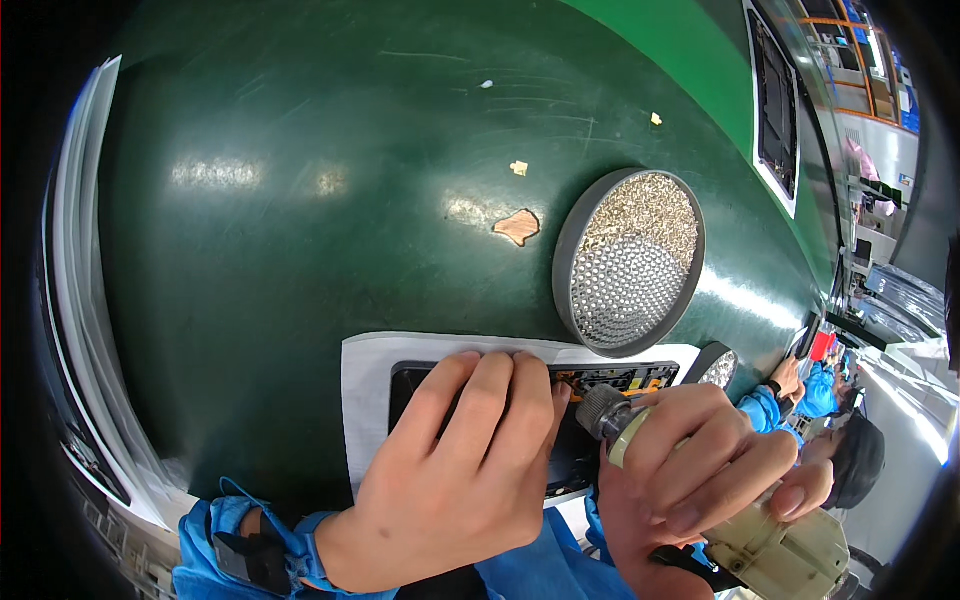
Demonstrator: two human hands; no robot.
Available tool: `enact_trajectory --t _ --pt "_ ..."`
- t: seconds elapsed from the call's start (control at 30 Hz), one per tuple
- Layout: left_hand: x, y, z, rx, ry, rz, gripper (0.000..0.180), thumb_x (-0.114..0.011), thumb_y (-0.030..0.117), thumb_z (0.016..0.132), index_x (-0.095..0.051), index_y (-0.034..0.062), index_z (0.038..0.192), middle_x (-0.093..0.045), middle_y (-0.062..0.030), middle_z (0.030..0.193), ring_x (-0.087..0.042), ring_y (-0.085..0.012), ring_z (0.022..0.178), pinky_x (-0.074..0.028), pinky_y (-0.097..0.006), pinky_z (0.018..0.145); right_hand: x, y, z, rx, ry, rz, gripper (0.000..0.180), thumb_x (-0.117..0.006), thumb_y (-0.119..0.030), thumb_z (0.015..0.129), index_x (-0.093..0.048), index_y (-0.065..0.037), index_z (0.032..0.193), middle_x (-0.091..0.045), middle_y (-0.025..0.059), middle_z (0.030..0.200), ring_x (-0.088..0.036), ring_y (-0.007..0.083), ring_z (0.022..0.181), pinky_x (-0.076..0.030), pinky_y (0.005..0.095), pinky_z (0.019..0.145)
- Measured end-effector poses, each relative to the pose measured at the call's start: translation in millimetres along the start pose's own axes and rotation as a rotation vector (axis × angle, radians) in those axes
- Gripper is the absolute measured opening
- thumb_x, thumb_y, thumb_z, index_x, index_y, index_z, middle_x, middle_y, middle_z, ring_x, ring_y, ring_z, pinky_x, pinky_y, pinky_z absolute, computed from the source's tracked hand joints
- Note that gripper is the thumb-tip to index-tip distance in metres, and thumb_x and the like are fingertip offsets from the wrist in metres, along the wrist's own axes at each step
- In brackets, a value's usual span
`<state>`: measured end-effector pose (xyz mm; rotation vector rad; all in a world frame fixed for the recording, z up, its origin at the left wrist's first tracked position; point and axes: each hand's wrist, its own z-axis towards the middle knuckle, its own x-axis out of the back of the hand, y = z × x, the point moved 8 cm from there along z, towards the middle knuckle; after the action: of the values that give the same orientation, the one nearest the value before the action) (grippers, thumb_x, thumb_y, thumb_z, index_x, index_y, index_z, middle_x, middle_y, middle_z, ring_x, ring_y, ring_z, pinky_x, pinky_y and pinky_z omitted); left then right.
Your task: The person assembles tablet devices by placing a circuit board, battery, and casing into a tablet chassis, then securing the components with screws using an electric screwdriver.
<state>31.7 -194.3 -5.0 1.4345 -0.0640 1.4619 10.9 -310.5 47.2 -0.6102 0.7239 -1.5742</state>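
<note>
A black flat electronic device (pixel 402 388) lies on white sheets in front of me, an opened strip of circuit board with orange tape (pixel 640 378) showing along its far side. My left hand (pixel 455 480) rests across the device, fingers laid flat and side by side, hiding much of it. In my right hand (pixel 700 460) is a pale electric screwdriver (pixel 780 550), its dark knurled collar (pixel 603 412) pointing at the board. The bit's tip comes down beside my left thumb and forefinger; whether it touches a screw cannot be made out.
Beyond the device stands a round grey tray (pixel 565 270) of small screws on a perforated plate. A smaller screw dish (pixel 718 368) sits to its right. A worn patch (pixel 517 227) marks the green bench (pixel 300 250). White sheets (pixel 95 300) rise at left; a person (pixel 820 390) works at far right.
</note>
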Motion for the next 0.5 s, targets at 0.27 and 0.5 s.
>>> enact_trajectory --t 0.27,0.5 --pt "-2.0 8.8 4.7 -0.027 0.026 -0.004 0.020 -0.075 0.010 0.085 -0.073 -0.0091 0.089 -0.066 -0.0177 0.107 -0.063 -0.0314 0.100 -0.056 -0.042 0.089 4.6 0.1 -3.7 0.070 0.127 -0.028 0.062 -0.082 -0.031 0.093 -0.037 -0.004 0.125 -0.059 0.0045 0.085 -0.053 0.0108 0.056 -0.044 0.0248 0.050" --pt "-6.6 14.1 0.1 0.003 0.020 -0.020 0.016 -0.081 0.009 0.080 -0.076 -0.0039 0.089 -0.066 -0.0164 0.119 -0.064 -0.0338 0.105 -0.055 -0.047 0.089 2.5 -0.4 4.4 0.012 -0.058 0.016 0.064 -0.072 -0.036 0.102 -0.033 -0.006 0.143 -0.056 0.0106 0.097 -0.053 0.0146 0.061 -0.047 0.0311 0.048"
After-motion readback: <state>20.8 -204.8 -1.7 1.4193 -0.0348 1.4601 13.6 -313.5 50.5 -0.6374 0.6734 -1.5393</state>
